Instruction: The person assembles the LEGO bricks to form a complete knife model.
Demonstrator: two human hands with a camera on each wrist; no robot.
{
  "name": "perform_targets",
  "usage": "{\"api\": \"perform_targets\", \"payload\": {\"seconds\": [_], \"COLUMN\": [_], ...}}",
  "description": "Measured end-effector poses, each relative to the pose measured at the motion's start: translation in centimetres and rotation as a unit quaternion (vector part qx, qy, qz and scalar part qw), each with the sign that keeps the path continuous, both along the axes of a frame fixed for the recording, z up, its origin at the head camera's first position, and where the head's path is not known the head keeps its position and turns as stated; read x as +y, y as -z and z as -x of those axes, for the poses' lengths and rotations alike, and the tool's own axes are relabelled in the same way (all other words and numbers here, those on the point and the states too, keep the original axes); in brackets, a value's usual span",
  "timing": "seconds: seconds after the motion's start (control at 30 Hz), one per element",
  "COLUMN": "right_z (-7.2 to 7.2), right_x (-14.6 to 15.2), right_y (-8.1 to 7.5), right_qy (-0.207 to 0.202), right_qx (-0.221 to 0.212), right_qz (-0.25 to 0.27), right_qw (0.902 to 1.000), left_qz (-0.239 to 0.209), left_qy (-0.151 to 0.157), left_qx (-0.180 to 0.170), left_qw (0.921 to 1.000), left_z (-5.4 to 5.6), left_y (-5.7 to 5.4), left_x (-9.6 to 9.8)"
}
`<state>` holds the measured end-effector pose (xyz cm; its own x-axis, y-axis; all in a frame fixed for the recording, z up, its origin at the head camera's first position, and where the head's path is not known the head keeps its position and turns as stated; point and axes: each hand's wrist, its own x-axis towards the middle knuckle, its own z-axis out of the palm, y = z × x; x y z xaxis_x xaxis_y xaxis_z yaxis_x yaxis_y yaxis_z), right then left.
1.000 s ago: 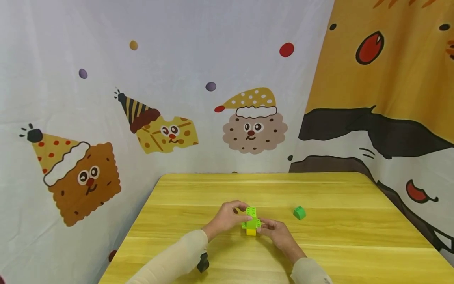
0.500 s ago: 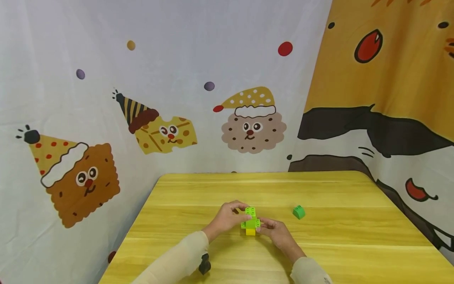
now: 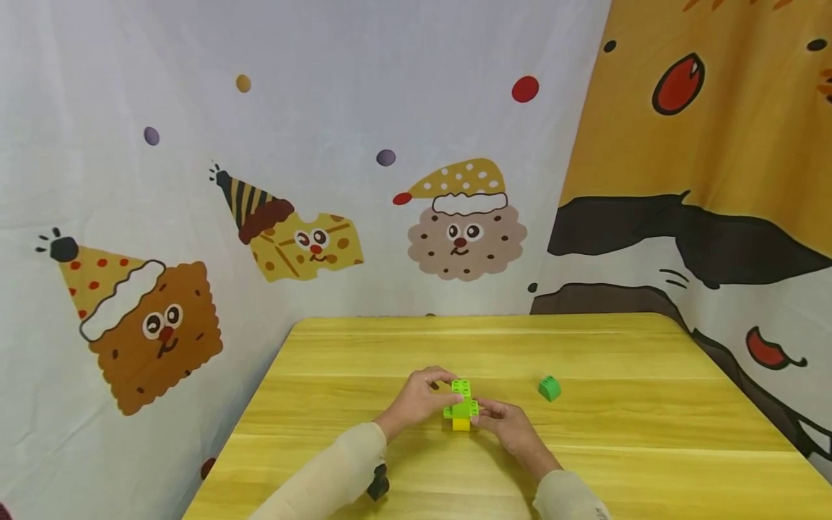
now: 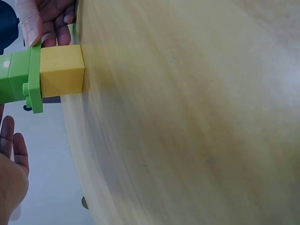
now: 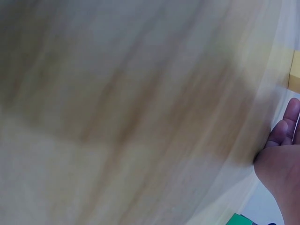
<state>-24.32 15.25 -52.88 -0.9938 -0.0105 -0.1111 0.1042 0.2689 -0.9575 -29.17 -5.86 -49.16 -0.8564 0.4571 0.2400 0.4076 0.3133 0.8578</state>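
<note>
A small tower of toy building bricks [image 3: 461,408] stands upright on the table, with light green bricks on top and a yellow brick [image 4: 62,71] at the bottom. Between them, a wider light green plate [image 4: 35,79] sticks out on both sides. My left hand [image 3: 419,399] grips the upper green bricks from the left, its thumb on the near face. From the right, my right hand [image 3: 512,427] pinches the end of the plate between thumb and fingers. Only the edge of the yellow brick shows in the right wrist view, beyond the fingers of the right hand [image 5: 280,161].
A darker green brick with a curved top [image 3: 549,388] lies to the right, behind the right hand. Wood-grain table [image 3: 637,404] surrounds the tower. A printed cloth [image 3: 338,94] hangs behind the table. A black device [image 3: 378,482] sits at the left wrist.
Both hands keep their hold on the brick tower, which stays where it was. Only the head view shifts slightly.
</note>
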Motion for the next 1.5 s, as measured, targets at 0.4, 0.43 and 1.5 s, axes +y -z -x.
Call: {"api": "perform_targets", "payload": {"seconds": [0.4, 0.43, 1.5], "right_z": [0.0, 0.0, 0.1], "right_x": [0.2, 0.2, 0.0], "right_y": [0.2, 0.2, -0.1], "right_qy": [-0.001, -0.002, 0.000], "right_qx": [0.001, 0.001, -0.011], "right_qz": [-0.010, -0.008, 0.005], "right_qw": [0.9999, 1.0000, 0.9999], "left_qz": [0.012, 0.016, 0.056], "left_qy": [0.002, 0.000, 0.002], "left_qx": [0.015, 0.017, -0.003], "left_qw": [0.9998, 0.9997, 0.9984], "left_z": [-0.4, -0.5, -0.1], "left_y": [0.1, 0.0, 0.6], "left_x": [0.3, 0.2, -1.9]}}
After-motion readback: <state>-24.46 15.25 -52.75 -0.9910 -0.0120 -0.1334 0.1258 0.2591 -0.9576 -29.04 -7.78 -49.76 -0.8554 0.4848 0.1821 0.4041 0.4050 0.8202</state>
